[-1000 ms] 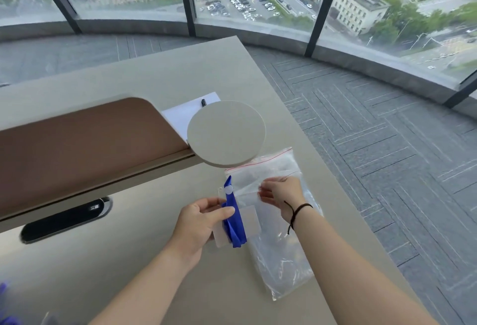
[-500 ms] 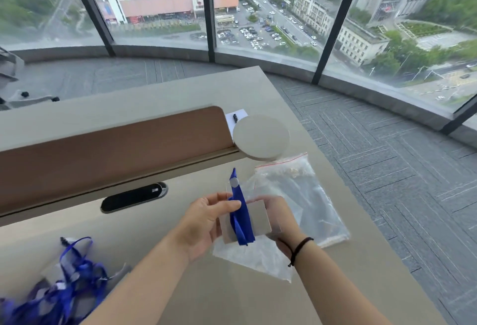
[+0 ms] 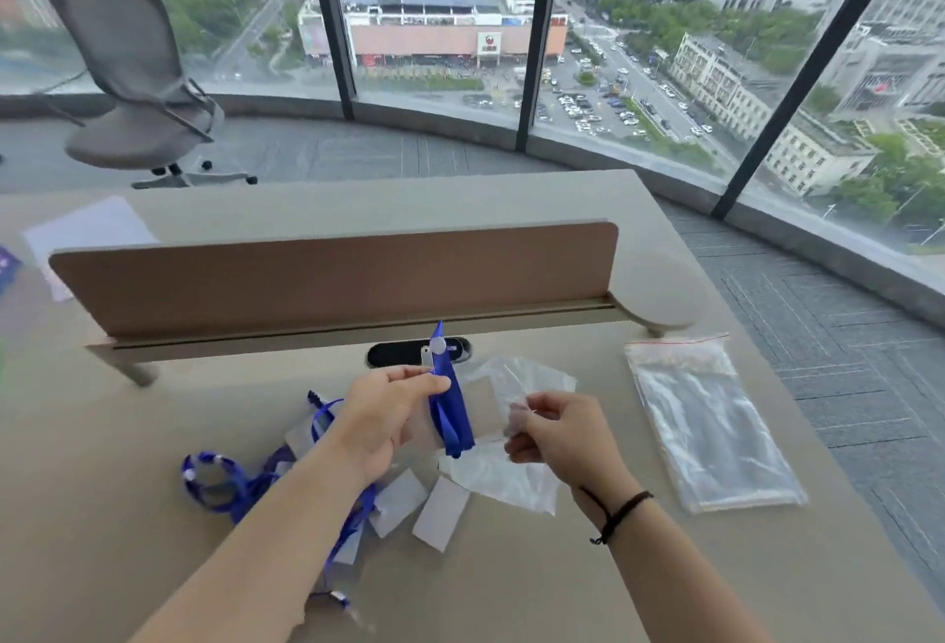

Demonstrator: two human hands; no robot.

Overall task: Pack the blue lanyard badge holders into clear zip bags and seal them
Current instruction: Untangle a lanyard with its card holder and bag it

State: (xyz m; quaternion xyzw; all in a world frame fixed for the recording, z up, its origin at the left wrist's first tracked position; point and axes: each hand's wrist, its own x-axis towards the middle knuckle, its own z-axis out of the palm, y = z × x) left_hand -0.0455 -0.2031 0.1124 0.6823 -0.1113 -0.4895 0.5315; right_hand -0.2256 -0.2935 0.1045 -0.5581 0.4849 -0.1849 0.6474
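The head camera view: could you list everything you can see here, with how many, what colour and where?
Lanyard badge holder: one, blue strap, held up over the desk by the left hand.
Zip bag: one, clear, held by the right hand.
Stack of zip bags: count unclear, clear with red strip, desk right.
Loose lanyard badge holders: several, blue, desk left, tangled.
Loose cards: at least two, white, desk centre.
Desk: one, beige.
Divider panel: one, brown, across the desk.
Cable port: one, black, below the divider.
Office chair: one, grey, by the windows.
Wristband: one, black, right wrist.
Hands: left hand, right hand.
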